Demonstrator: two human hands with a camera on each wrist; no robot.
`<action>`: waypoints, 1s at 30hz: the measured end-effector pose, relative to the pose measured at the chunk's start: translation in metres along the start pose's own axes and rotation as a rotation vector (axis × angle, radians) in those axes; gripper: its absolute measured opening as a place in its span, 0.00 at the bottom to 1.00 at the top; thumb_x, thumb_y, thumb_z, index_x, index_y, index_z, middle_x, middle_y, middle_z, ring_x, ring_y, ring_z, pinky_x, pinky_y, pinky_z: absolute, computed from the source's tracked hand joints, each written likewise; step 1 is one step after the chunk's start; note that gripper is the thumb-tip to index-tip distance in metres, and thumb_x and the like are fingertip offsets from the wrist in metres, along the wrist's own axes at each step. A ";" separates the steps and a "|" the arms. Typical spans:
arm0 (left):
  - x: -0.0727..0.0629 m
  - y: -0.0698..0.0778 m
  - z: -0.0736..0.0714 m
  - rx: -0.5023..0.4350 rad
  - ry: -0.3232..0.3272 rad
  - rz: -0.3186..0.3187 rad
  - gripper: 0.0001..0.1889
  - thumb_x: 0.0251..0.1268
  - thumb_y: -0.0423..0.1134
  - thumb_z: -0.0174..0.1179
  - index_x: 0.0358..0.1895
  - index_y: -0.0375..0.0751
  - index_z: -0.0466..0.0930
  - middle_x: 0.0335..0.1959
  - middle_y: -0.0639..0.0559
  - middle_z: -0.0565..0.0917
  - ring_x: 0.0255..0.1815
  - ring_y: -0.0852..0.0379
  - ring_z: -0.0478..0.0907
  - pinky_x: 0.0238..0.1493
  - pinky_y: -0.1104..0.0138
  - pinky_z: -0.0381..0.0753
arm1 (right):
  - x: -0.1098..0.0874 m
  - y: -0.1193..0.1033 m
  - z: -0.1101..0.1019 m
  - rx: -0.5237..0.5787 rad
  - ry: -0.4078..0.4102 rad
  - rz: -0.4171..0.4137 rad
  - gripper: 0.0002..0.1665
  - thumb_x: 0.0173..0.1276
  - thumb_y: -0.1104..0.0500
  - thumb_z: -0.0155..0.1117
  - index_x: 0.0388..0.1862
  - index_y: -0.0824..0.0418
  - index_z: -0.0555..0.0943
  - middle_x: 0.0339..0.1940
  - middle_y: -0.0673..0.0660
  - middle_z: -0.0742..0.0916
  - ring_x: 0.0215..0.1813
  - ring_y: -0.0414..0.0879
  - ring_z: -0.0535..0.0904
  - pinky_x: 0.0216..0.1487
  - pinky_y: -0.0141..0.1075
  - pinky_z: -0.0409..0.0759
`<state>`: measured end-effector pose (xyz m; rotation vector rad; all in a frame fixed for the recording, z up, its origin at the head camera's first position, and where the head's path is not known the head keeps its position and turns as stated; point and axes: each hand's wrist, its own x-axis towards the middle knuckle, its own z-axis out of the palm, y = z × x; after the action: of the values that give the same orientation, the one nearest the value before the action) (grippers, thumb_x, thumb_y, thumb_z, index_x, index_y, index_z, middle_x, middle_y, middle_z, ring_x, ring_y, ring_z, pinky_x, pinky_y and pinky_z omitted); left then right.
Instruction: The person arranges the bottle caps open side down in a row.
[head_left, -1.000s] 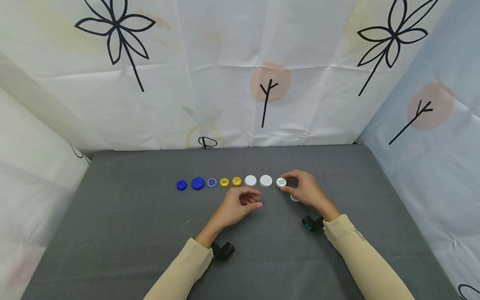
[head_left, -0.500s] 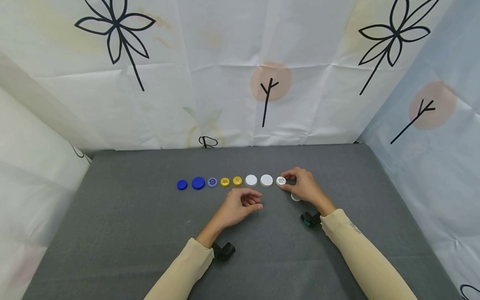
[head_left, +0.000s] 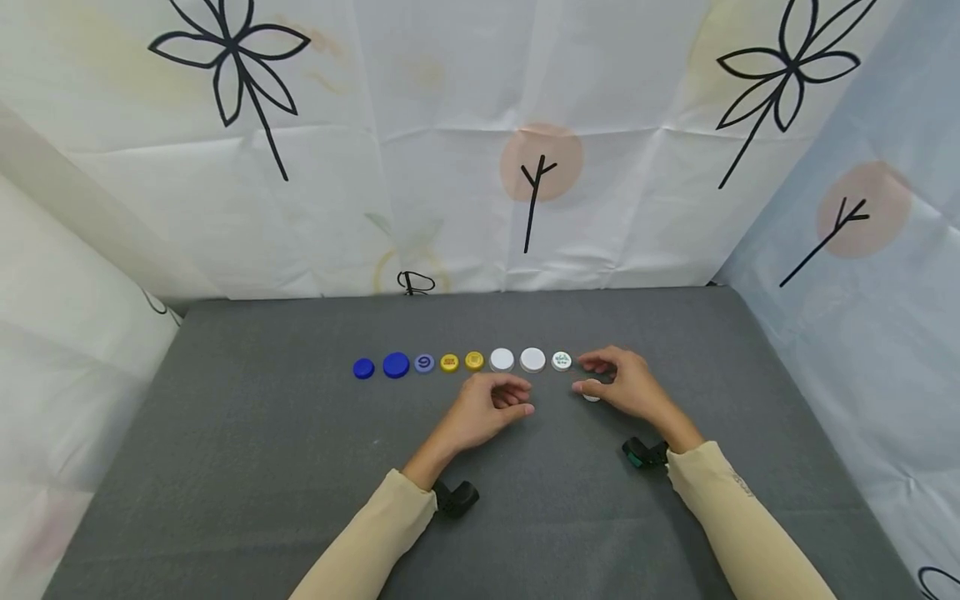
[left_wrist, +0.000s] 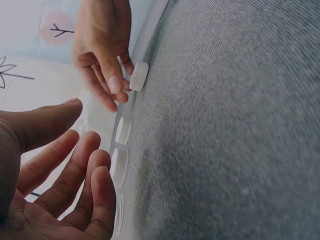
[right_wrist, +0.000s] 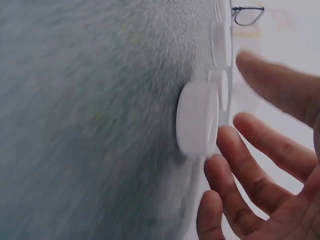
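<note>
Bottle caps lie in a row on the grey table: a small blue cap (head_left: 363, 368), a larger blue cap (head_left: 396, 365), a lavender cap (head_left: 424, 363), two yellow caps (head_left: 449, 362), two plain white caps (head_left: 532, 360) and a white cap with green print (head_left: 562, 361). Just right of the row, my right hand (head_left: 632, 385) holds nothing, thumb and fingers spread apart. Its thumb partly covers another white cap (head_left: 592, 397) in the head view; the right wrist view shows this white cap (right_wrist: 196, 120) near the fingers. Below the plain white caps, my left hand (head_left: 486, 412) hovers with fingers loosely bent, holding nothing.
The table (head_left: 262, 467) has a grey cloth surface. A white patterned curtain (head_left: 450, 167) hangs along its back, with further cloth at both sides. A black wrist device (head_left: 457, 500) sits under the left wrist, another wrist device (head_left: 643, 452) by the right.
My right hand has let go of the printed white cap, leaving it at the row's right end, and moved right and toward me over the other white cap. The left hand shifted slightly right.
</note>
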<state>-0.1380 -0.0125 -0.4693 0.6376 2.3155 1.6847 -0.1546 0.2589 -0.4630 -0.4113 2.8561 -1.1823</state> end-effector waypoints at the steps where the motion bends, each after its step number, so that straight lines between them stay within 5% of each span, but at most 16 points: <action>1: 0.001 0.001 0.001 0.003 0.004 -0.003 0.14 0.61 0.31 0.72 0.49 0.29 0.86 0.38 0.46 0.88 0.35 0.62 0.82 0.39 0.71 0.82 | -0.004 0.002 -0.002 -0.002 -0.007 0.001 0.25 0.59 0.58 0.81 0.52 0.68 0.85 0.44 0.60 0.86 0.45 0.54 0.81 0.47 0.48 0.79; 10: 0.009 0.001 0.016 0.050 0.017 -0.004 0.14 0.62 0.32 0.72 0.48 0.30 0.86 0.37 0.47 0.88 0.34 0.65 0.80 0.38 0.72 0.81 | -0.026 0.014 -0.010 -0.017 -0.035 -0.015 0.27 0.54 0.58 0.84 0.53 0.64 0.87 0.43 0.55 0.86 0.43 0.49 0.78 0.43 0.38 0.76; 21: 0.014 0.000 0.027 0.125 0.040 -0.016 0.12 0.61 0.33 0.72 0.46 0.33 0.87 0.36 0.49 0.88 0.34 0.62 0.81 0.39 0.72 0.80 | -0.026 0.016 -0.004 -0.044 0.018 -0.018 0.19 0.58 0.65 0.80 0.49 0.64 0.88 0.39 0.54 0.86 0.41 0.50 0.79 0.42 0.40 0.78; 30: 0.014 -0.003 0.027 0.122 0.049 -0.027 0.11 0.62 0.34 0.72 0.46 0.34 0.88 0.34 0.52 0.87 0.33 0.62 0.82 0.39 0.72 0.81 | -0.029 0.003 0.000 -0.019 0.043 -0.022 0.19 0.58 0.61 0.81 0.48 0.61 0.88 0.39 0.52 0.86 0.42 0.49 0.82 0.42 0.42 0.78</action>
<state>-0.1406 0.0159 -0.4795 0.5916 2.4651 1.5735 -0.1273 0.2682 -0.4680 -0.4242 2.9083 -1.1833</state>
